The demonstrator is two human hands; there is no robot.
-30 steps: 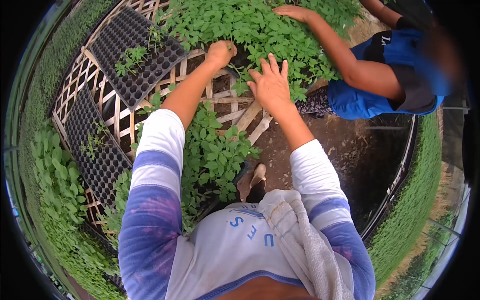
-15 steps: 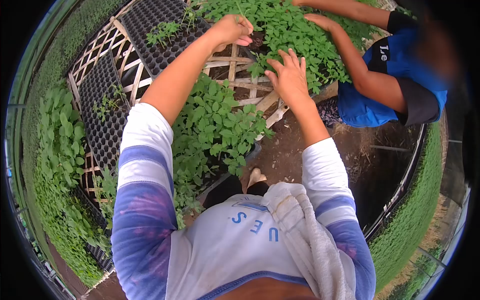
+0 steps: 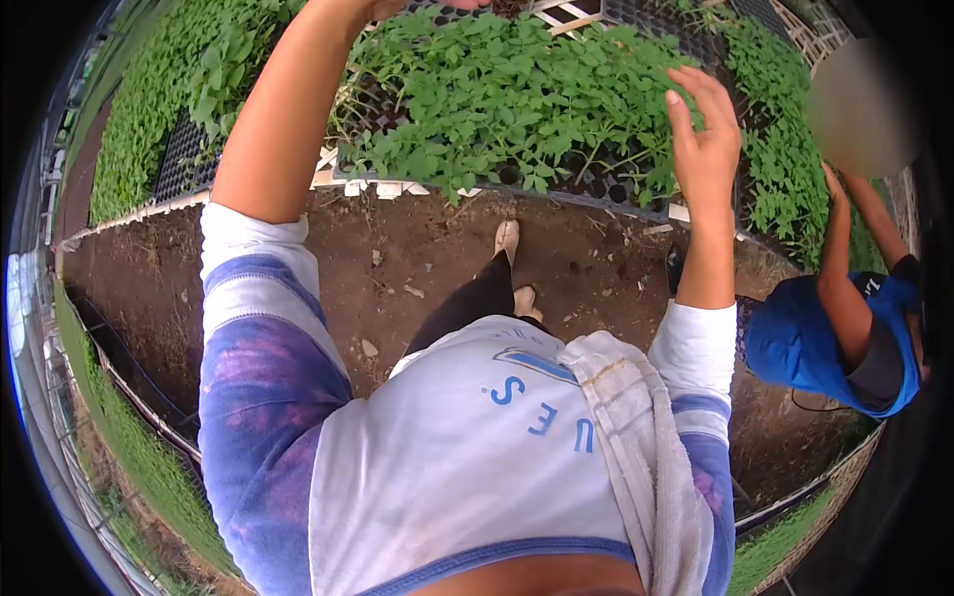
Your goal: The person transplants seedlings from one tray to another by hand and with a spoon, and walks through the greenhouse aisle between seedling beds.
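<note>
My left hand [image 3: 393,8] is at the top edge, mostly cut off. A dark soil plug [image 3: 510,8] shows just beside its fingertips, seemingly the root end of the seedling pinched there half a second ago; its stem and leaves are out of view. My right hand [image 3: 708,139] is open and empty, its fingers slightly bent, at the right end of a dense patch of leafy green seedlings [image 3: 517,89]. These seedlings stand in black cell trays [image 3: 596,189] in front of me.
Pale slats [image 3: 388,189] edge the bench under the trays. Bare soil [image 3: 397,263] lies around my feet. At right, another person in a blue shirt [image 3: 805,343] reaches toward more seedlings [image 3: 780,159]. More plants [image 3: 149,119] grow in trays at far left.
My view has turned, bringing the seedling patch to the top centre and the other person lower right. My left hand has gone to the top edge; my right hand appears further right, still open.
</note>
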